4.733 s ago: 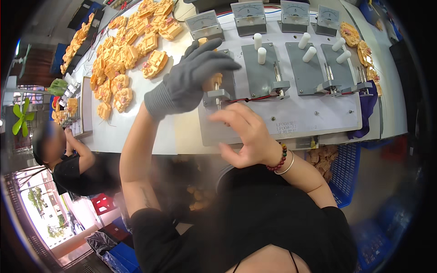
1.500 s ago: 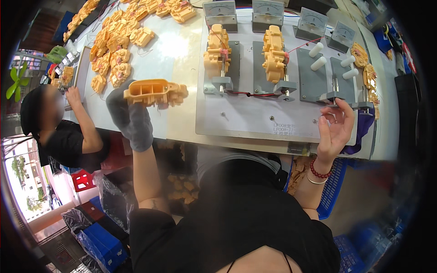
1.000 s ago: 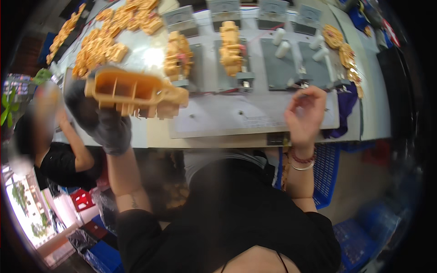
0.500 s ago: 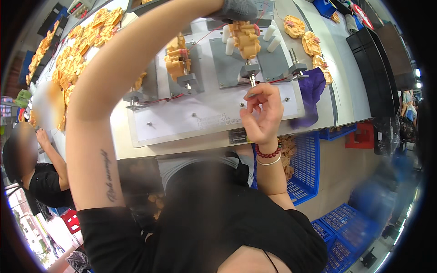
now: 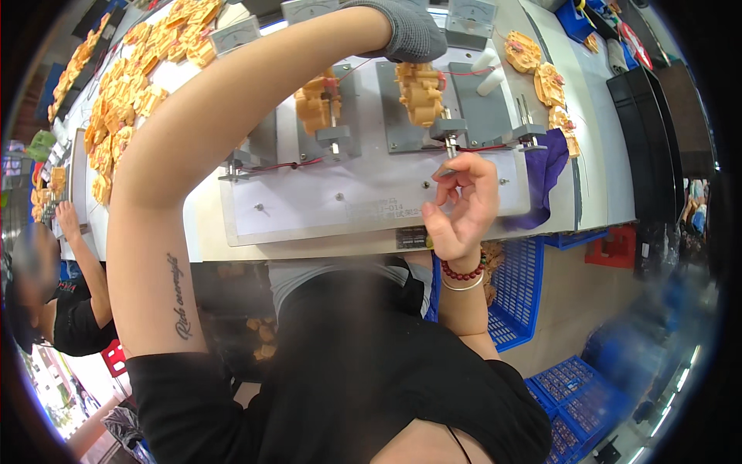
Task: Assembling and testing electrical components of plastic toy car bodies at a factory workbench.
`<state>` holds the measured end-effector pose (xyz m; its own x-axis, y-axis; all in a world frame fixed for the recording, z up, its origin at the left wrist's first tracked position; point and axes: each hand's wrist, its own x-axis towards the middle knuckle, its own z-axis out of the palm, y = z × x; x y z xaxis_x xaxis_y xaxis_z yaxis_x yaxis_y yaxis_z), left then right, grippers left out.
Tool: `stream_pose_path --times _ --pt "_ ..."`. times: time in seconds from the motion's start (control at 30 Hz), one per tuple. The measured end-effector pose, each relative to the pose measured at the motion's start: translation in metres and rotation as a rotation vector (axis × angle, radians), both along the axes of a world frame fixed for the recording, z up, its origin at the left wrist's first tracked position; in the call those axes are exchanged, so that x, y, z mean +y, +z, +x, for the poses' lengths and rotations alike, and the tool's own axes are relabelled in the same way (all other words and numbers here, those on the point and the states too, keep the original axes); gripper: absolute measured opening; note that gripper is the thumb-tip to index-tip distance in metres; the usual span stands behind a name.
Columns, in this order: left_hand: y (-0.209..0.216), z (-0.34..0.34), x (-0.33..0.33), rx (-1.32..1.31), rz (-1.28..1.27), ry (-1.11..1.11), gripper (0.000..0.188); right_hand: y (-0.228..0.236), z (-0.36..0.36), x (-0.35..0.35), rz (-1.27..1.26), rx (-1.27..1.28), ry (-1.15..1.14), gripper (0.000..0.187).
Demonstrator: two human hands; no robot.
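My left hand, in a grey knit glove, is closed over the far end of a yellow plastic gearbox. Its fingertips are hidden behind the glove and the part. The gearbox sits over a grey plate of the test fixture, just left of a grey clamp block with a metal shaft. My bare right hand is at the near end of that shaft, index finger bent beside it, thumb apart, other fingers curled, with nothing seen in it. Whether the index finger touches the shaft I cannot tell.
A second gearbox sits on the fixture to the left. White posts and a purple cloth are on the right. A pile of gearboxes covers the far left. Another person works at left.
The gearbox under my left hand has shifted left of the clamp block, and the left white posts are now hidden. My right hand stays by the shaft. The whole view has shifted slightly.
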<state>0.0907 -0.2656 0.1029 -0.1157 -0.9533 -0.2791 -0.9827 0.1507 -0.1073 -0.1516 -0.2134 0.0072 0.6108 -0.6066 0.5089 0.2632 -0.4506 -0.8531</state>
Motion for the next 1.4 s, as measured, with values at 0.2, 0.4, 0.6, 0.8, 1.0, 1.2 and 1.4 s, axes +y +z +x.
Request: stream_pose_path --times 0.2,0.4,0.6,0.8,1.0,1.2,1.4 --pt "0.069 -0.005 0.100 0.599 -0.483 0.566 0.037 -0.011 -0.023 -0.002 0.050 -0.069 -0.198 0.069" --pt "-0.027 0.190 0.318 -0.182 -1.014 1.099 0.034 -0.015 -0.083 -0.014 0.000 -0.092 -0.480 0.046" --pt "-0.148 0.187 0.441 -0.050 -0.827 1.441 0.093 -0.029 -0.105 -0.052 -0.249 0.133 -0.573 0.036" --pt "-0.138 0.119 0.433 0.750 -1.092 1.395 0.073 -0.024 -0.087 -0.068 -0.209 0.186 -0.546 0.038" --pt "-0.100 0.044 0.413 2.184 -1.544 0.698 0.060 0.001 -0.038 -0.074 -0.050 0.243 -0.419 0.045" --pt "-0.072 0.024 0.375 2.313 -1.340 0.482 0.064 -0.007 -0.034 -0.082 -0.047 0.147 -0.459 0.048" --pt "-0.058 0.014 0.344 2.312 -1.237 0.446 0.070 -0.002 -0.037 -0.065 0.033 0.017 -0.337 0.051"
